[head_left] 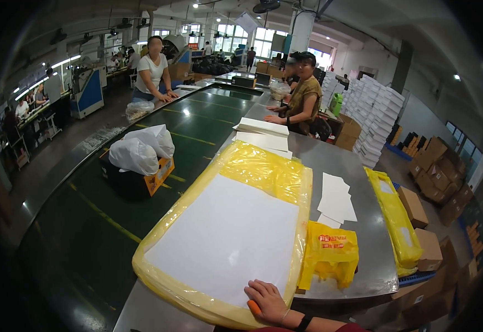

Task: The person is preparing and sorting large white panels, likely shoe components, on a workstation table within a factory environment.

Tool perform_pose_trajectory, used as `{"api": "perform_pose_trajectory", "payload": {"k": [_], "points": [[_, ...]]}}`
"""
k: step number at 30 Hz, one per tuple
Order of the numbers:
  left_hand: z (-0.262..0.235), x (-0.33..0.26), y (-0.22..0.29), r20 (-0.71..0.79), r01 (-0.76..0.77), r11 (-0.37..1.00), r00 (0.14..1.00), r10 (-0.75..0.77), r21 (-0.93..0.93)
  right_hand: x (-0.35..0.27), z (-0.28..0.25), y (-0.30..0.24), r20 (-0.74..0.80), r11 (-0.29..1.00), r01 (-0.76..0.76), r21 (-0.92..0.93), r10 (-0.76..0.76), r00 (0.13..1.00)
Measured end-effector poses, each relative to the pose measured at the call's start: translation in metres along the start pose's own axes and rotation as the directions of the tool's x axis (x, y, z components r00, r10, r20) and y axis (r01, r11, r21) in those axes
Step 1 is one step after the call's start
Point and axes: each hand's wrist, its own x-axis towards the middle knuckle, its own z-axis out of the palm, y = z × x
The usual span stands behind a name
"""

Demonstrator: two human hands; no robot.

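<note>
Lying palm-down and unclenched, the right hand apparently steadies white paper at its near right, left hand unseen.

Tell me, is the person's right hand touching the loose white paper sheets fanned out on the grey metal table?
Apart: the head view shows the right hand well short of the sheets, a crumpled yellow plastic bag lying between them.

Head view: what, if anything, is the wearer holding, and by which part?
Nothing visibly held: the right hand rests on the white sheet near its lower right corner; left hand out of view.
</note>
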Motion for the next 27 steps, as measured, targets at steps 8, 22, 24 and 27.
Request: {"api": "perform_pose_trajectory", "payload": {"k": [8,22,24,27], "points": [[-0.02,-0.195,-0.048,-0.947,0.918,0.26,-0.255,-0.193,-0.3,-0.004,-0.001,0.002,-0.012,1.0,-0.008,0.0,0.008,1.0],[0.035,-0.291,-0.081,-0.965,0.743,-0.615,-0.218,0.149,-0.263,-0.011,0.019,0.008,-0.119,0.998,0.064,-0.017,-0.065,0.991],[0.034,-0.293,-0.08,-0.958,0.749,-0.598,-0.234,0.164,-0.285,-0.008,0.019,0.006,-0.117,0.998,0.059,-0.005,-0.059,0.991],[0.034,-0.3,-0.082,-0.955,0.747,-0.594,-0.235,0.182,-0.297,-0.007,0.018,0.008,-0.12,0.998,0.06,0.008,-0.058,0.991]]}}
